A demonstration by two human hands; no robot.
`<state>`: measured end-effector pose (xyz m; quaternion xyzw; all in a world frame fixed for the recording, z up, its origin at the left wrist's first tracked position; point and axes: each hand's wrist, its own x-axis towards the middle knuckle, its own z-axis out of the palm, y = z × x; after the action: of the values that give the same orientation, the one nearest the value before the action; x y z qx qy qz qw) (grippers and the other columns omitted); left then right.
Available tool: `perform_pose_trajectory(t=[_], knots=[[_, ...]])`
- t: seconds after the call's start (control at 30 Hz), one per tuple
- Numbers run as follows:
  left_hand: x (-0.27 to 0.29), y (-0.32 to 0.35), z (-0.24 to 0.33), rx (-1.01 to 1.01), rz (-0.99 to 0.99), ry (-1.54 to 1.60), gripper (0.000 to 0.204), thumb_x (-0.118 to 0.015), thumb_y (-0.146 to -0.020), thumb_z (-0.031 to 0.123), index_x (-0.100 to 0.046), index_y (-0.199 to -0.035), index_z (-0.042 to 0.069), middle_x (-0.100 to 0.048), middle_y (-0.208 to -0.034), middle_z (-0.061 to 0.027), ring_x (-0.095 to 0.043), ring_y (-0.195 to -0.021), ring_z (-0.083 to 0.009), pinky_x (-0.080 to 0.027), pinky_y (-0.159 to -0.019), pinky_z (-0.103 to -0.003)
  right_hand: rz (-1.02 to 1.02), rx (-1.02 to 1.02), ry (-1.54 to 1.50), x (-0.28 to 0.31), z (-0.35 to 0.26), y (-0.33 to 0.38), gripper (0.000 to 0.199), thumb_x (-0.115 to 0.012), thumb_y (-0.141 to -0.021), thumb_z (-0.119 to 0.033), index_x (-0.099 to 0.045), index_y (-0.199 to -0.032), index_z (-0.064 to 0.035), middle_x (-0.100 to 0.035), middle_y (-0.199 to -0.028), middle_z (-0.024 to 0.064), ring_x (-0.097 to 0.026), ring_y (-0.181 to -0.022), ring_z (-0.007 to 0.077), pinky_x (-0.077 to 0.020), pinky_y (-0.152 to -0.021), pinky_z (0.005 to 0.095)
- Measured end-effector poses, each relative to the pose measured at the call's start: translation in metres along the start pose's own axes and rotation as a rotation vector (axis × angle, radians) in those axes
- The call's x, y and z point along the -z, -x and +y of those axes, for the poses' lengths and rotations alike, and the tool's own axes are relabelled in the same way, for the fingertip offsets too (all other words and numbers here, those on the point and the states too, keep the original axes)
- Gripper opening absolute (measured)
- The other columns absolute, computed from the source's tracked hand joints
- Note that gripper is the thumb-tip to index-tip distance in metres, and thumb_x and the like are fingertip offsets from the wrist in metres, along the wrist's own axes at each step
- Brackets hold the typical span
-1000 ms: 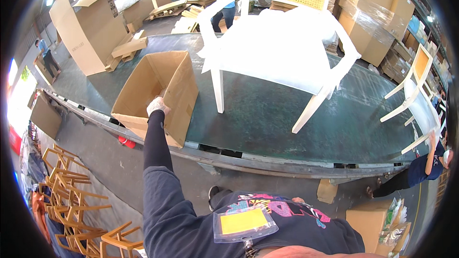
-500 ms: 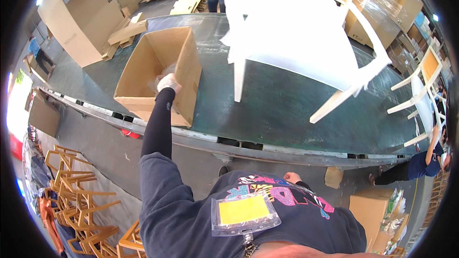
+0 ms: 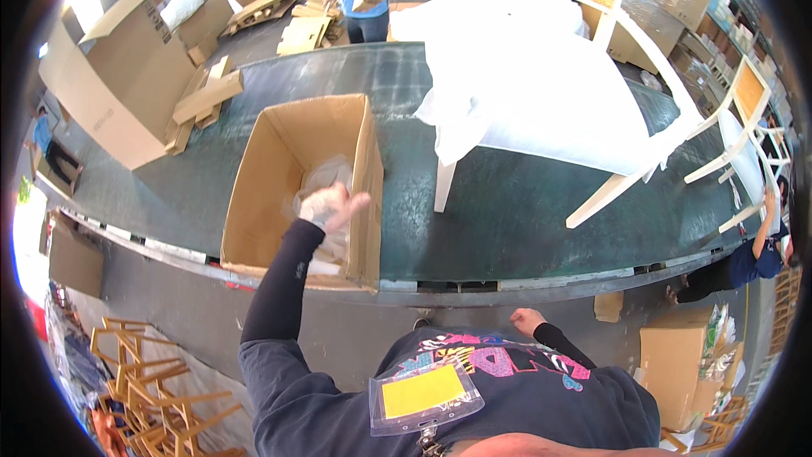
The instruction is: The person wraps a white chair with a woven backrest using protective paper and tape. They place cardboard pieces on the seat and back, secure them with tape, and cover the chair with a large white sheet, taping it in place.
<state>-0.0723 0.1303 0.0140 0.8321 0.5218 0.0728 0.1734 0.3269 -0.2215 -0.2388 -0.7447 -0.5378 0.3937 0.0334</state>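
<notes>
Hands are seen apart: the left hand [image 3: 331, 206] is raised over the open cardboard box [image 3: 279, 171], while the right hand [image 3: 526, 320] is held low near the body at about five o'clock from it. The box is stood on the dark green belt [image 3: 499, 220], its flaps up and its open top turned toward the camera. Inside it, crumpled clear plastic wrap [image 3: 326, 176] is lodged against the right wall, and a pale strip of it is seen lower down near the front wall. The left hand is gloved in a light glove, with the thumb stuck out to the right and the fingers partly curled; it is placed just over the plastic, but whether the plastic is actually gripped cannot be told. The right hand is closed into a loose fist, and nothing is seen held in it.

At two o'clock from the box, a white chair [image 3: 541, 93] draped in white foam sheeting is stood on the same belt, well apart from the hands. At ten o'clock, a larger cardboard carton [image 3: 110, 85] is set with loose cardboard pieces beside it.
</notes>
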Motion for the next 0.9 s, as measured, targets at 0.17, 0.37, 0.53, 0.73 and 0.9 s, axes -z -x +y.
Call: perform_pose_trajectory(t=[0.17, 0.37, 0.53, 0.73, 0.9], knots=[[0.072, -0.120, 0.026, -0.101, 0.611, 0.069, 0.084, -0.067, -0.078, 0.053, -0.038, -0.128, -0.008, -0.058, -0.113, -0.0306, -0.059, -0.108, -0.0392, -0.047, -0.091, -0.043, 0.084, 0.153, -0.130, 0.028, -0.054, -0.007, 0.021, -0.056, -0.078, -0.016, -0.069, -0.095, -0.0133, -0.069, -0.078, 0.0087, -0.067, -0.074, 0.0267, -0.0520, -0.069, 0.0388], [0.111, -0.225, 0.121, 0.065, 1.101, 0.175, 0.095, -0.079, -0.068, 0.042, -0.029, -0.138, 0.002, -0.049, -0.125, -0.0266, -0.052, -0.116, -0.0392, -0.045, -0.094, -0.045, 0.111, 0.271, -0.182, 0.034, -0.043, -0.004, 0.021, -0.055, -0.081, -0.016, -0.068, -0.098, -0.0134, -0.070, -0.081, 0.0084, -0.068, -0.076, 0.0262, -0.0526, -0.069, 0.0381], [0.139, -0.248, 0.118, 0.163, 1.351, 0.198, 0.042, -0.076, -0.070, 0.031, -0.058, -0.101, 0.010, -0.064, -0.097, -0.0102, -0.065, -0.089, -0.0300, -0.051, -0.077, -0.042, -0.009, 0.115, -0.441, 0.047, 0.017, 0.002, 0.021, -0.055, -0.086, -0.016, -0.067, -0.103, -0.0118, -0.070, -0.088, 0.0092, -0.068, -0.081, 0.0242, -0.0520, -0.072, 0.0346], [0.209, -0.172, 0.058, 0.237, 1.651, 0.425, 0.039, -0.077, -0.070, 0.017, -0.056, -0.101, 0.004, -0.066, -0.085, -0.0118, -0.067, -0.072, -0.0234, -0.057, -0.060, -0.037, 0.031, 0.279, -0.311, 0.101, 0.051, 0.006, 0.018, -0.059, -0.084, -0.014, -0.067, -0.099, -0.0092, -0.068, -0.080, 0.0091, -0.066, -0.074, 0.0181, -0.0512, -0.068, 0.0311], [0.278, -0.057, 0.028, -0.213, 1.824, 0.770, 0.043, -0.077, -0.075, 0.003, -0.050, -0.108, -0.001, -0.061, -0.095, -0.0185, -0.065, -0.066, -0.0266, -0.061, -0.049, -0.037, 0.020, 0.514, -0.366, 0.183, 0.006, -0.010, 0.017, -0.060, -0.084, -0.012, -0.067, -0.099, -0.0063, -0.067, -0.080, 0.0049, -0.064, -0.070, 0.0135, -0.0508, -0.066, 0.0297]])
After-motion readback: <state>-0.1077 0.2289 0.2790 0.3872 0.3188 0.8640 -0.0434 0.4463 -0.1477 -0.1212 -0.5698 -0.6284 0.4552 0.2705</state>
